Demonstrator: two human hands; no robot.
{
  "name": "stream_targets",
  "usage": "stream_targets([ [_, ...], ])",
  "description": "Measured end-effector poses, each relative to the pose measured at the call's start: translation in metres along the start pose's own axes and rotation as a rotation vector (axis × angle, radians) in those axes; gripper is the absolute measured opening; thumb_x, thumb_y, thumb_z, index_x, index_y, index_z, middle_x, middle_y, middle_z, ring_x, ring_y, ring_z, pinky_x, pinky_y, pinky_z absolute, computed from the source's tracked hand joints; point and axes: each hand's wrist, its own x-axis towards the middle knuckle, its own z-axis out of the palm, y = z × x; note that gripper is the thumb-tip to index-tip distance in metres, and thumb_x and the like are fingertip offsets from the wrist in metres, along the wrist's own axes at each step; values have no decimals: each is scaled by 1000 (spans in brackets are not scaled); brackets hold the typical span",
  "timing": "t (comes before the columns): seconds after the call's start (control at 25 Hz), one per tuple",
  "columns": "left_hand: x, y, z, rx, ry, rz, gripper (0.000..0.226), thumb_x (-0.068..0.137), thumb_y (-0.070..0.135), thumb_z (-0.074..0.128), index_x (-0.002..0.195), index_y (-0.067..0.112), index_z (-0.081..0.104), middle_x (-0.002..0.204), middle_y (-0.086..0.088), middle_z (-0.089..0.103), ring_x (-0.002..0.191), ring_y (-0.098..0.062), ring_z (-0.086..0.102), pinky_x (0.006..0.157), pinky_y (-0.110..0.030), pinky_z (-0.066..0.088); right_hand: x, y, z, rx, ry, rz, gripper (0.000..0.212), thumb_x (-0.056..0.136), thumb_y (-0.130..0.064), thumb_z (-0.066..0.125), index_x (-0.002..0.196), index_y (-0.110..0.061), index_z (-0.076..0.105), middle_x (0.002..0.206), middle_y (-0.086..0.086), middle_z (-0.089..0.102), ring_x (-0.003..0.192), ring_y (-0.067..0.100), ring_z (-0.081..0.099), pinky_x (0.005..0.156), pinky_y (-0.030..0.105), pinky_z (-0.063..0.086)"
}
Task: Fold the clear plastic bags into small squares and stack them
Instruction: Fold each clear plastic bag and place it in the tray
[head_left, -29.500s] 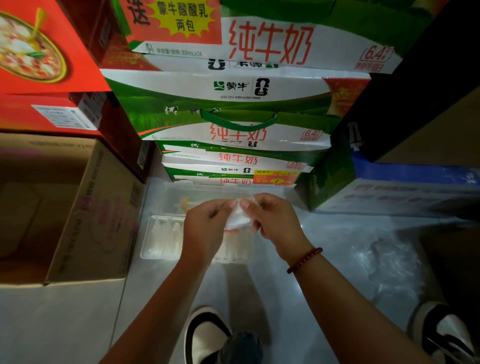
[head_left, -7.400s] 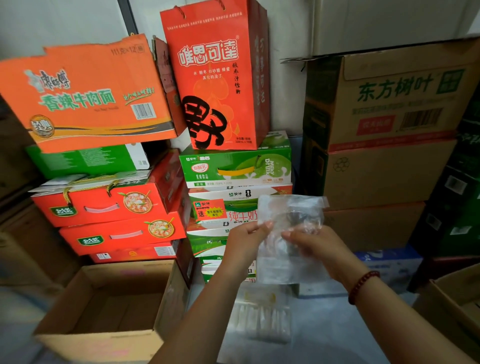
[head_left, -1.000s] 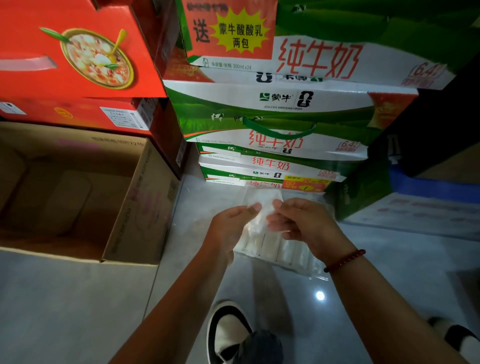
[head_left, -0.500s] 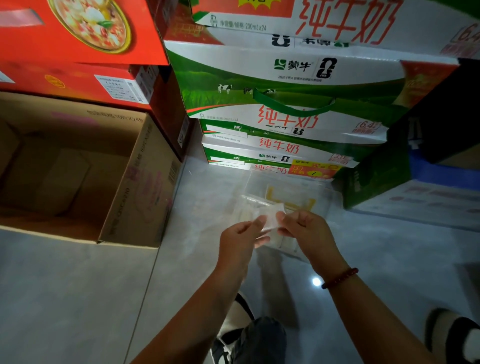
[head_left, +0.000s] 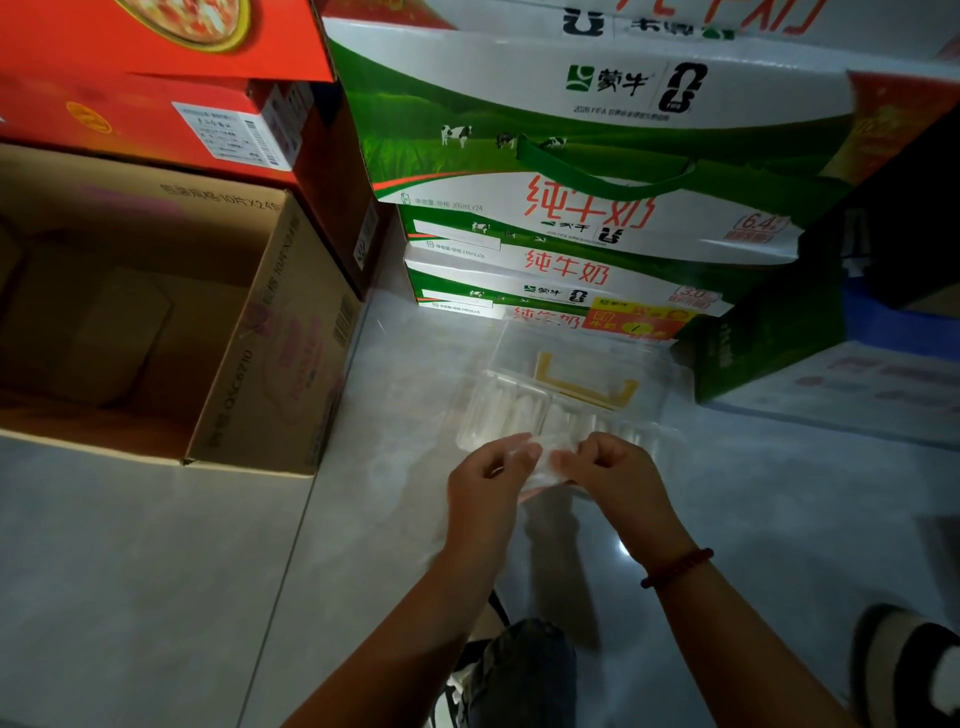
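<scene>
The left hand (head_left: 488, 480) and right hand (head_left: 610, 475) meet above the floor (head_left: 156, 571), each pinching one side of a small folded clear plastic bag (head_left: 543, 462) between thumb and curled fingers. Directly beyond, a clear tray (head_left: 644, 374) holds folded bags in a row. An open cardboard box (head_left: 260, 338) stands left; milk cartons (head_left: 571, 156) are stacked behind.

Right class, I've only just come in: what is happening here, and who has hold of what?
A person pinches a small folded clear plastic bag between the left hand and right hand, above a clear plastic tray on the floor. White folded pieces lie in the tray's compartments. Milk cartons are stacked behind; an open cardboard box stands left.
</scene>
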Motion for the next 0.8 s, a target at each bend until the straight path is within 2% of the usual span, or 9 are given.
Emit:
stream_targets([
  [0.08, -1, 0, 1, 32, 52, 17, 13, 85, 14, 69, 97, 17, 72, 91, 4, 71, 85, -9, 67, 75, -17, 54, -1, 1, 0, 69, -11, 37, 29, 82, -11, 69, 59, -9, 52, 60, 6, 54, 63, 19, 55, 68, 32, 50],
  [0.16, 0, 0, 1, 36, 81, 35, 12, 85, 13, 69, 96, 14, 73, 86, 7, 71, 79, -3, 66, 70, -12, 52, -3, 0, 2, 186, -35, 93, 23, 84, -14, 69, 67, -8, 54, 73, 12, 63, 73, 23, 64, 74, 33, 56],
  [0.24, 0, 1, 2, 66, 89, 62, 11, 84, 13, 70, 94, 13, 74, 83, 9, 70, 73, 3, 66, 67, -8, 51, -5, -4, 5, 256, -44, 145, 15, 85, -18, 68, 83, -9, 56, 89, 12, 67, 84, 23, 68, 73, 31, 58],
  [0.32, 0, 1, 2, 94, 84, 76, 12, 83, 12, 71, 94, 11, 74, 80, 10, 70, 69, 8, 65, 65, -7, 50, -4, -8, 7, 254, -11, 153, 14, 86, -17, 67, 98, -15, 61, 94, 4, 68, 88, 19, 67, 71, 25, 57],
  [0.48, 3, 0, 3, 134, 80, 73, 13, 81, 12, 73, 94, 11, 75, 79, 10, 70, 67, 8, 65, 62, -6, 49, -5, -8, 9, 243, 42, 132, 7, 85, -13, 67, 91, -14, 71, 88, 9, 72, 81, 18, 68, 65, 21, 54],
  [0.68, 5, -1, 8, 104, 77, 54, 11, 80, 7, 73, 90, 12, 75, 76, 11, 71, 68, 7, 66, 65, -6, 50, 0, -2, 8, 194, 112, 119, 5, 83, -11, 70, 87, -10, 73, 84, 10, 72, 77, 20, 67, 69, 27, 55],
  [0.8, 7, -1, 10, 99, 93, 55, 11, 81, 8, 73, 90, 12, 75, 75, 12, 70, 67, 9, 65, 64, -5, 49, 2, -4, 9, 137, 138, 75, 3, 83, -10, 70, 83, -9, 72, 77, 7, 70, 68, 13, 63, 59, 15, 52],
])
